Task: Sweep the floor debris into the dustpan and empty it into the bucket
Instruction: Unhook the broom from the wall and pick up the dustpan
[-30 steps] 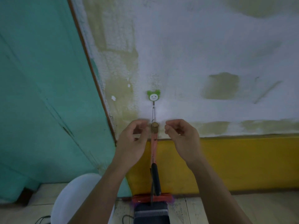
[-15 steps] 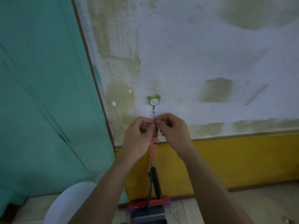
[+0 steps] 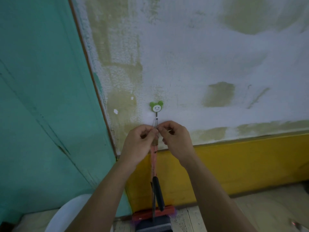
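Right, both my hands are up at the wall, with the green smiley hook at twelve o'clock from my knuckles. My left hand and right hand each pinch the thin hanging loop between thumb and forefinger, with the other fingers curled in and the tips nearly meeting. The loop runs up to the hook and down to the top of the pink broom handle, which hangs toward six o'clock. The dark dustpan handle lies against its lower part. The red broom head and the dustpan sit at six o'clock by the floor; I cannot tell if they touch it.

My worry is the grip. Neither hand is on the handle itself, so once the loop clears the hook the whole weight hangs from two fingertip pinches on a thin cord. If it slips, the broom drops and the dustpan may knock loose. Tugging outward instead of lifting could pull the hook off this patchy wall. A falling broom might also tip toward the white rounded thing at seven o'clock; I cannot tell whether that is the bucket.
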A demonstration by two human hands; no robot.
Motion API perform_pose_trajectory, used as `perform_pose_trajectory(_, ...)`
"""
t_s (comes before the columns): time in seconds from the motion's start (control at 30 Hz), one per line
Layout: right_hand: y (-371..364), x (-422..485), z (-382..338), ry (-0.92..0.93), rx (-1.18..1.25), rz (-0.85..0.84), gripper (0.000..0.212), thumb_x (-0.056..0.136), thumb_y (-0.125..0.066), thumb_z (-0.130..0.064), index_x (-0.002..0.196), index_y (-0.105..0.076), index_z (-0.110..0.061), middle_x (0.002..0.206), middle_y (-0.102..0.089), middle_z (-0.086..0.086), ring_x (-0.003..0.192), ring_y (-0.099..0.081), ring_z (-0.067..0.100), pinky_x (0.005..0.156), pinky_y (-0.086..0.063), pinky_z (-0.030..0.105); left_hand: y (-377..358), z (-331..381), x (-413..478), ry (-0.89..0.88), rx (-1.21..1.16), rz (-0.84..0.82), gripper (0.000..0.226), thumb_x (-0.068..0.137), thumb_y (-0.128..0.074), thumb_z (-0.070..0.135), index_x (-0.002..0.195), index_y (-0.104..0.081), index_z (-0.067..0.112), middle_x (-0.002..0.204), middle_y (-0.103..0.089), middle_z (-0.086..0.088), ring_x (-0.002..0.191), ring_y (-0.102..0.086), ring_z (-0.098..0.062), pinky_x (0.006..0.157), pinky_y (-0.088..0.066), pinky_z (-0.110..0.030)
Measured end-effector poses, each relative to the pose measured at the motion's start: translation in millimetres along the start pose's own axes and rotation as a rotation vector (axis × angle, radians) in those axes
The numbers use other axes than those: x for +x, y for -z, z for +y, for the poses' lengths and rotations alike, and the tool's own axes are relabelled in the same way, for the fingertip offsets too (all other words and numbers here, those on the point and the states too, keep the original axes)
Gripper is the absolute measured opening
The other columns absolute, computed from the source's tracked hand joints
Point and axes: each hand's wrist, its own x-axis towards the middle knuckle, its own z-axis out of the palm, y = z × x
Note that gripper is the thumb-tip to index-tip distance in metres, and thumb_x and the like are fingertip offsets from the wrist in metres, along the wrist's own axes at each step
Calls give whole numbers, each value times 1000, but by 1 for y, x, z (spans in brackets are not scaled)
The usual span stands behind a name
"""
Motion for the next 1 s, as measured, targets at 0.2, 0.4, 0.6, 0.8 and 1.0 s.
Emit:
perform_pose_trajectory(0.2, -4, -5, -4, 6, 95, -84, 19, 97, -51, -16, 88, -67, -10, 66, -61, -7, 56, -51, 11, 56, -45, 27, 5, 5, -3, 3, -58, -23, 23, 98, -56, 14, 83, -69, 3, 52, -58, 10, 41, -50, 2, 43, -40, -10)
perform_pose_trajectory(0.4, 1, -7, -6, -9, 188, -151, 21, 97, -48, -14, 85, -59, -1, 71, -60, 6, 55, -49, 14, 55, -44, 31, 4, 11, -3, 42, -81, -64, 30, 96, -50, 9, 69, -63, 7, 58, -62, 2, 48, -52, -4, 44, -39, -14)
perform_pose_trajectory(0.6, 9, -3, -8, -12, 182, -239, 29, 96, -48, -14, 70, -59, -16, 59, -46, -5, 50, -39, 9, 53, -39, 31, 8, 8, 0, 44, -121, -63, 23, 94, -56, 11, 74, -66, 5, 58, -53, -2, 52, -42, -12, 50, -35, -28)
perform_pose_trajectory(0.8, 6, 2, -8, -28, 237, -193, 27, 93, -47, -7, 68, -56, -7, 56, -45, -4, 48, -40, 11, 55, -41, 35, 8, 3, 3, 36, -210, -22, 22, 95, -59, 10, 77, -70, 8, 60, -57, -4, 53, -49, -12, 54, -45, -29)
perform_pose_trajectory(1.0, 6, 2, -13, -101, 429, -225, 28, 93, -45, -5, 65, -49, -7, 59, -40, 3, 48, -39, 11, 54, -37, 31, 1, -1, 4, 38, -324, 30, 22, 94, -58, 4, 77, -70, 9, 63, -59, -6, 57, -51, -14, 63, -49, -32)
